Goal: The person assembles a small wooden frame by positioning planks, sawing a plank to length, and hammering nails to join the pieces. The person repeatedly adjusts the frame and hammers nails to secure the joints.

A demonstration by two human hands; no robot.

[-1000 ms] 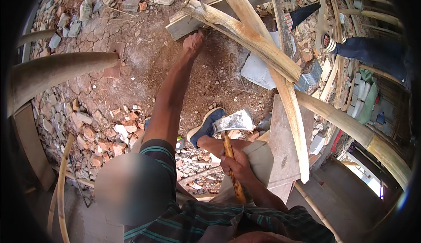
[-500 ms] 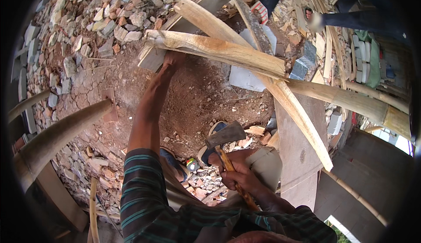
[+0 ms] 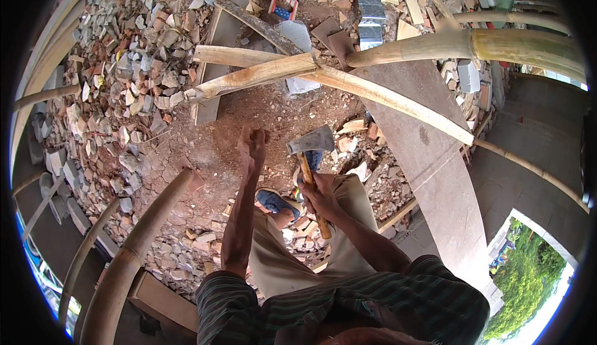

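My right hand (image 3: 319,194) is wrapped round the wooden handle of an axe (image 3: 311,140), whose grey head points up and away over my right foot. My left hand (image 3: 253,144) hovers over the bare soil, fingers curled in, with nothing seen sticking out of them. Just beyond it lies a rough split length of timber (image 3: 255,79). That timber rests across a longer pale wooden strip (image 3: 398,104), near the end of a flat board (image 3: 214,90). Both hands are apart from the wood.
Broken brick and stone rubble (image 3: 134,77) covers the ground at left. A bamboo pole (image 3: 134,251) rises at the lower left, and a thick one (image 3: 435,47) crosses at the upper right. A wide plank (image 3: 438,158) slopes along my right. Blue shoes (image 3: 273,202) stand on rubble.
My left hand has drawn back from under the split timber and now shows above the soil. The timber now lies across the strip and board, its angle altered. The axe stays in my right hand.
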